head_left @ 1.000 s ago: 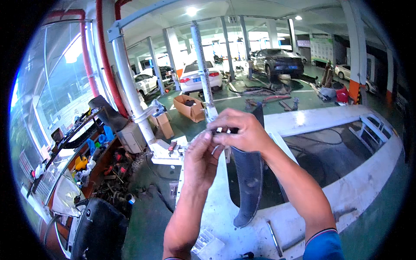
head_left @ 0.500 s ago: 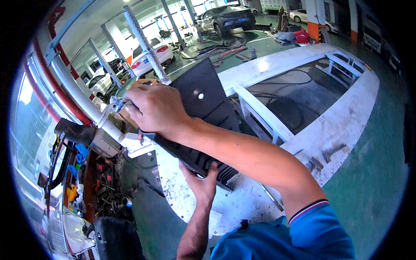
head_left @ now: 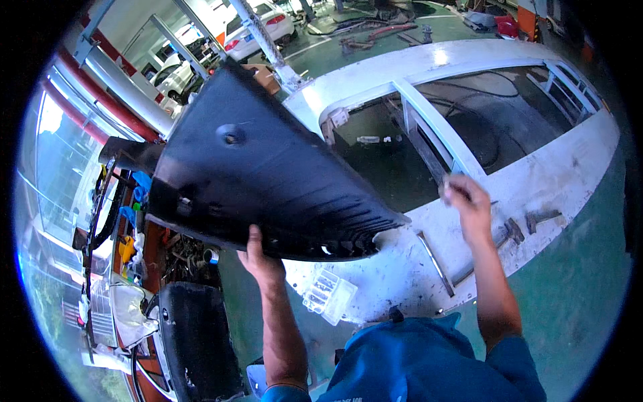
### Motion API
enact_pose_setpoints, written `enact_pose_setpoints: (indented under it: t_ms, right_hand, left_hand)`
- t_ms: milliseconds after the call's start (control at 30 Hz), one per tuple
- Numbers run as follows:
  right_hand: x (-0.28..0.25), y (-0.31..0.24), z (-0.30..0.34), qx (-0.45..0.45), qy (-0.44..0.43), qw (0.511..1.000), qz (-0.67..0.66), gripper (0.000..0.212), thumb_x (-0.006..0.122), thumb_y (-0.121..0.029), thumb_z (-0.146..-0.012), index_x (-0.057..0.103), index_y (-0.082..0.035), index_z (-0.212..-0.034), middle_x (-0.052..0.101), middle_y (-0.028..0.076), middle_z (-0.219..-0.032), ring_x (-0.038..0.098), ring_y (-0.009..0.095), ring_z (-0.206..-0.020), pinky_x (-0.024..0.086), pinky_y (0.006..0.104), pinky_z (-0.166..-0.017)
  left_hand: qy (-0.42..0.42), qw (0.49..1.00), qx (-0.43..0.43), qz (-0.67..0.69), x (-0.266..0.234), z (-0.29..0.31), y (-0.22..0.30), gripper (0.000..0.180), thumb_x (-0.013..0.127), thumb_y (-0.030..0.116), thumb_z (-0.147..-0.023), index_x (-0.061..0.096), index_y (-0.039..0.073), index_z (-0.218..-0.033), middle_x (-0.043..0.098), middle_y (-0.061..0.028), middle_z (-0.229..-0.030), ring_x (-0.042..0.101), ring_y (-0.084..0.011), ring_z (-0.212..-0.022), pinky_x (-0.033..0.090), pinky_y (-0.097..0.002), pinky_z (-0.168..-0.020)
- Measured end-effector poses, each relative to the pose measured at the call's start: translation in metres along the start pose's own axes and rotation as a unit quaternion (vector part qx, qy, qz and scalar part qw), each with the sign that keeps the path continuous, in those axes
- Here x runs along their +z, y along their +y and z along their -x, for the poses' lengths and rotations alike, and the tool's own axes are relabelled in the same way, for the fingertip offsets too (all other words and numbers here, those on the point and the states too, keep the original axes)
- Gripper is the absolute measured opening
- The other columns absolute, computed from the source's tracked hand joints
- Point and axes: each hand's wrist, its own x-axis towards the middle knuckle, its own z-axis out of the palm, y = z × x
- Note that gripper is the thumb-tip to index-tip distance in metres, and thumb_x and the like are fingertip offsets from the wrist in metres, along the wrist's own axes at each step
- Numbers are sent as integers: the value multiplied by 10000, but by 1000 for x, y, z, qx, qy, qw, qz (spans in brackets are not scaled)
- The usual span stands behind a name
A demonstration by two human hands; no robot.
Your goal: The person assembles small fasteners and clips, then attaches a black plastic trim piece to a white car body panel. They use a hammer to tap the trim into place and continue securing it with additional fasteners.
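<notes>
A large black moulded plastic car panel [head_left: 248,167], with a ribbed, narrower end on the right, is held up tilted over a white metal frame [head_left: 462,74]. My left hand [head_left: 261,261] grips the panel's lower edge, its thumb on the face towards me and the other fingers hidden behind. Clear of the panel, my right hand [head_left: 472,204] hovers over the frame with curled fingers pressed together. Motion blurs it, and anything in its fingers is too small to make out.
On the frame's near end lie a clear compartment box [head_left: 329,296], a metal bar [head_left: 435,264] and hammer-like tools [head_left: 514,231]. A cluttered shelf [head_left: 137,248] and a black padded piece [head_left: 199,342] stand left. A white post [head_left: 268,47] rises behind the panel; a white car [head_left: 258,30] is parked beyond.
My right hand has left the panel's far-left end and swung right over the frame. The panel has turned, showing its broad face, still in my left hand. The view has tipped down.
</notes>
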Motion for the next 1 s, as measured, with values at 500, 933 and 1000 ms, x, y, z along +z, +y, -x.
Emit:
enact_pose_setpoints:
  t_ms: [500,933,1000]
  right_hand:
    - [-73,206,95,332,278,881,-190,298,578,-277,-970,547,-44,-1154,695,129,-1060,671,234,-923,519,350,-797]
    - [-171,84,-75,82,418,876,-227,258,568,-260,-983,554,-51,-1133,711,114,-1043,596,193,-808,504,320,-707]
    - [-212,77,-80,94,390,890,-216,266,620,-257,-964,589,-30,-1099,702,108,-1034,582,168,-821,477,299,-746]
  left_hand:
    - [141,972,-53,181,-98,-15,29,602,545,485,-948,510,116,-1422,505,-144,-1435,463,-387,-1303,333,-608,-1098]
    - [215,881,-213,363,-135,9,-108,573,621,436,-913,545,80,-1355,536,-170,-1373,499,-378,-1252,333,-599,-1099]
    - [212,878,-266,336,-117,24,-132,478,610,430,-928,581,119,-1290,565,-114,-1312,524,-331,-1184,376,-567,-1061]
